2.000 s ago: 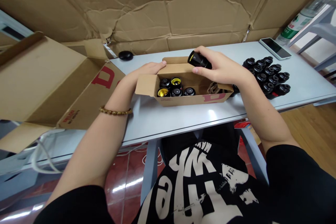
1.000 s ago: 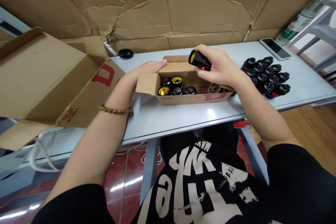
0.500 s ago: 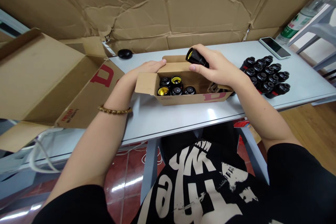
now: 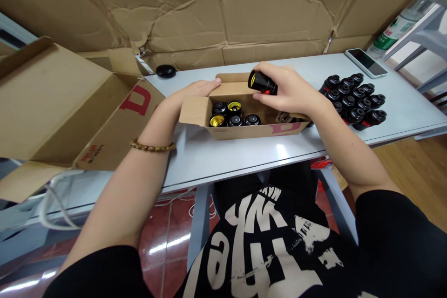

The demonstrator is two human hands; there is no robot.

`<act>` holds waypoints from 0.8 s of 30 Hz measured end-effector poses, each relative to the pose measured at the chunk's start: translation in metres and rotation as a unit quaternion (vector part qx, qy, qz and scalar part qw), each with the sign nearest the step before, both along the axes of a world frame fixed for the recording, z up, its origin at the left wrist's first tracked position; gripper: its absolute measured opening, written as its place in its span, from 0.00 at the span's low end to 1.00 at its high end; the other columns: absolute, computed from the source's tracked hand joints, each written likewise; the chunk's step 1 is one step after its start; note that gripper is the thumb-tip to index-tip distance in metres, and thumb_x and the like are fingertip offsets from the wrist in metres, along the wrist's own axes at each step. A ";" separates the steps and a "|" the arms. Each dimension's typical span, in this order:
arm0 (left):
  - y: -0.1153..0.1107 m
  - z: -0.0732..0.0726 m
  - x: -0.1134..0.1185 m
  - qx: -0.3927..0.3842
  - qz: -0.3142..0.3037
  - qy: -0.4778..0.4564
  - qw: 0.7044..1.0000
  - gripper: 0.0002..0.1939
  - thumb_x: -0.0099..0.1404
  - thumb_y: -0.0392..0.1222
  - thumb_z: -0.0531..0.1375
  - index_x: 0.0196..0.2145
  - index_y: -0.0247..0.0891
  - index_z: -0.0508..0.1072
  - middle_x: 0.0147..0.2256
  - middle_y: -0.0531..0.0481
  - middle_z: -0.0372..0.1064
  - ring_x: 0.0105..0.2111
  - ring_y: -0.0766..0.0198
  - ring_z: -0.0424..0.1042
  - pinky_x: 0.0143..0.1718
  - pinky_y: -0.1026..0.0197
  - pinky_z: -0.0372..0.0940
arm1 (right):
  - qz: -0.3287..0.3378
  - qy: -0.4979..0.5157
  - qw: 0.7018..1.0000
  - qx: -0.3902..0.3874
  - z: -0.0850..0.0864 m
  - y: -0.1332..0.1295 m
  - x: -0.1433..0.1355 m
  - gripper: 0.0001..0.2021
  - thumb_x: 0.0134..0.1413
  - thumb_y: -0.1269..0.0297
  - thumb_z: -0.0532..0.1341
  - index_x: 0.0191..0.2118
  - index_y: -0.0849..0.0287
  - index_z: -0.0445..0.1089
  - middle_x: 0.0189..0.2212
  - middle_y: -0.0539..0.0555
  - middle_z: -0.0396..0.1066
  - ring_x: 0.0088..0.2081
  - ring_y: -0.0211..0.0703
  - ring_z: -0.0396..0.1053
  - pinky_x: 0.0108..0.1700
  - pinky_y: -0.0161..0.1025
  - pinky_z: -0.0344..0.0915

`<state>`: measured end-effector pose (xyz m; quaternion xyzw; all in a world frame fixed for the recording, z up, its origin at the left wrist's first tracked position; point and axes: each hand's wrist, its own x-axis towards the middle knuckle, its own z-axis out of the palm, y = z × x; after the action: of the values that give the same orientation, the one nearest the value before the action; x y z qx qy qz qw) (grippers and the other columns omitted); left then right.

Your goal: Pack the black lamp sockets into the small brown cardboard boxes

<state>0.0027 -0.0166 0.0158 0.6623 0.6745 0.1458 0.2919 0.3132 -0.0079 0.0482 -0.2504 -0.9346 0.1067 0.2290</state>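
A small cardboard box (image 4: 240, 133) stands open on the table, with several black cylinders (image 4: 235, 121) in its left half; two show yellow insides. Over the box my right hand (image 4: 284, 86) grips a black flashlight-like cylinder (image 4: 261, 83), its yellow-lined end facing left and a red spot on its side. My left hand (image 4: 200, 89) rests at the box's back left corner, thumb by the raised rear flap; its other fingers are mostly hidden behind the box. Folded cardboard (image 4: 284, 117) lies in the box's right part.
Several black cylinders (image 4: 349, 102) stand grouped on the table (image 4: 209, 163) at the right. A phone (image 4: 366, 63) and a plastic bottle (image 4: 393, 35) are behind them. At the left is a larger open carton (image 4: 115, 125); a black round object (image 4: 165, 71) sits near the back edge.
The cylinder in my right hand has turned slightly, so a red spot now shows on its side. My left hand and the box have stayed in place.
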 end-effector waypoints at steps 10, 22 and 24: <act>-0.003 0.001 0.002 0.000 -0.001 -0.006 1.000 0.40 0.74 0.76 0.46 0.51 0.42 0.82 0.56 0.40 0.82 0.55 0.42 0.79 0.56 0.51 0.70 | -0.014 0.000 1.000 0.002 0.002 -0.001 -0.001 0.20 0.64 0.58 0.61 0.59 0.57 0.69 0.47 0.59 0.79 0.48 0.57 0.74 0.49 0.52 0.72; -0.001 0.002 0.003 0.012 -0.007 0.014 1.000 0.42 0.75 0.74 0.45 0.57 0.39 0.82 0.58 0.39 0.81 0.57 0.41 0.78 0.62 0.48 0.68 | -0.004 -0.013 1.000 -0.012 0.003 -0.004 -0.002 0.22 0.70 0.52 0.60 0.63 0.57 0.64 0.53 0.62 0.78 0.50 0.59 0.74 0.53 0.55 0.71; -0.001 0.001 0.002 0.009 -0.009 0.009 1.000 0.41 0.76 0.75 0.45 0.57 0.40 0.82 0.58 0.39 0.82 0.56 0.42 0.78 0.62 0.48 0.68 | -0.004 -0.009 1.000 -0.011 0.002 -0.004 -0.002 0.23 0.71 0.51 0.59 0.64 0.57 0.63 0.54 0.63 0.78 0.51 0.59 0.74 0.54 0.56 0.71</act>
<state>0.0043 -0.0174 0.0169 0.6725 0.6696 0.1429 0.2809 0.3112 -0.0118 0.0503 -0.2577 -0.9344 0.1134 0.2183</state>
